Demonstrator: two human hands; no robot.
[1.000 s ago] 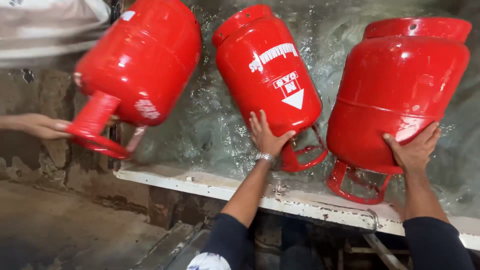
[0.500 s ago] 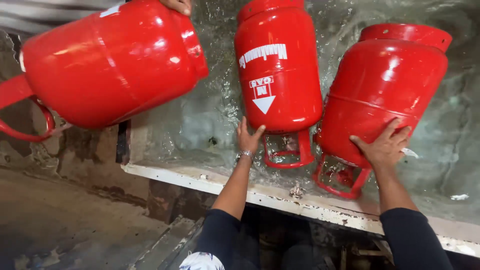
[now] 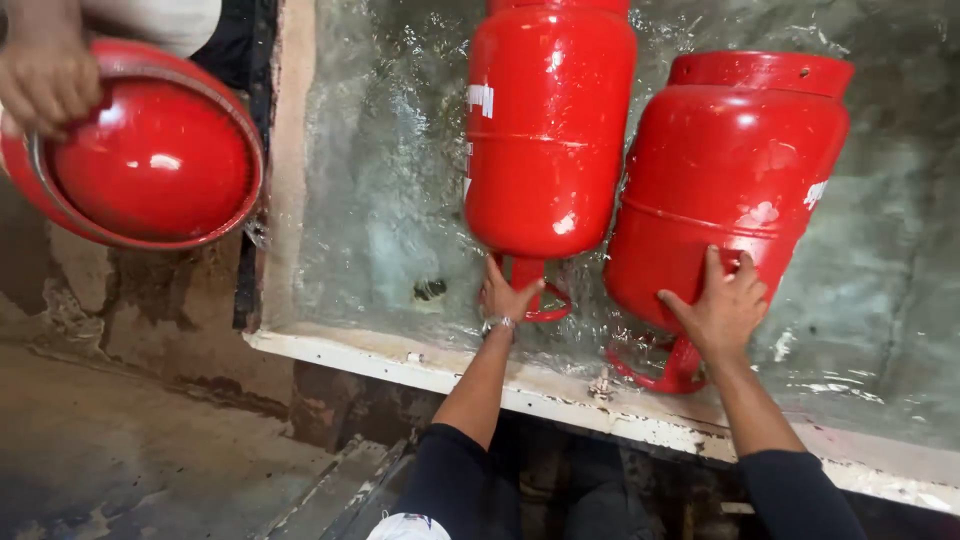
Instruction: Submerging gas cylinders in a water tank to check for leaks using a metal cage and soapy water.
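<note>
Head view looks down on a water tank whose white rim (image 3: 420, 362) runs from nine o'clock down toward four o'clock, closest to the person. Just past that rim, the left hand (image 3: 507, 296) sits at the foot ring (image 3: 545, 290) of the middle red gas cylinder (image 3: 548, 130), fingers curled around the ring's stem at the waterline. At three o'clock from it, the right hand (image 3: 722, 312) lies open and flat, fingers spread, pressed against the lower wall of the right red gas cylinder (image 3: 735, 185), gripping nothing; that cylinder's own foot ring (image 3: 662, 375) dips into the water near the rim. Both cylinders lie in the rippling water, tops pointing toward twelve o'clock, side by side and nearly touching. Farther off at ten o'clock, outside the tank, another person's hand (image 3: 45, 80) holds a third red cylinder (image 3: 140, 150) by its base ring, bottom facing the camera.
</note>
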